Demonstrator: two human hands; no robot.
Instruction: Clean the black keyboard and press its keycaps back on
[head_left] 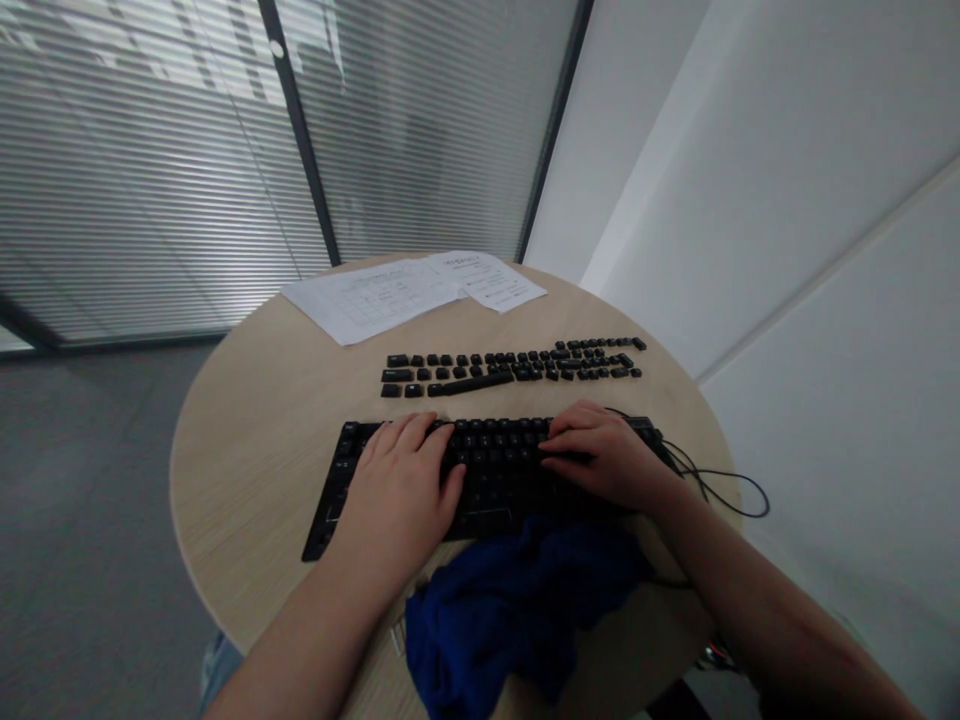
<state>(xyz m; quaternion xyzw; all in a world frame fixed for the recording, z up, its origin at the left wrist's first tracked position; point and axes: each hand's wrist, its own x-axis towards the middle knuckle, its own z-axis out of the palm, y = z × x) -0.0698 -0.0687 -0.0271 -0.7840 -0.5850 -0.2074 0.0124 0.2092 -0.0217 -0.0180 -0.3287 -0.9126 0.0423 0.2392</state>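
A black keyboard (487,465) lies on a round wooden table, with keycaps in its upper rows and a bare, outlined slot in its near part. My left hand (405,475) rests flat over its left side, fingers stretched toward the far edge and thumb spread. On the right side, my right hand (600,450) has thumb and forefinger drawn close together at the keys; whatever sits between them is hidden. Beyond the keyboard, loose black keycaps (457,373) are laid out in rows, a long spacebar (476,383) among them. A crumpled blue cloth (517,600) touches the keyboard's near side.
Printed paper sheets (382,295) lie at the far edge of the table (240,440). A thin black cable (720,475) loops off the right edge. Small pale sticks (397,635) lie left of the cloth. White wall and blinds stand close behind.
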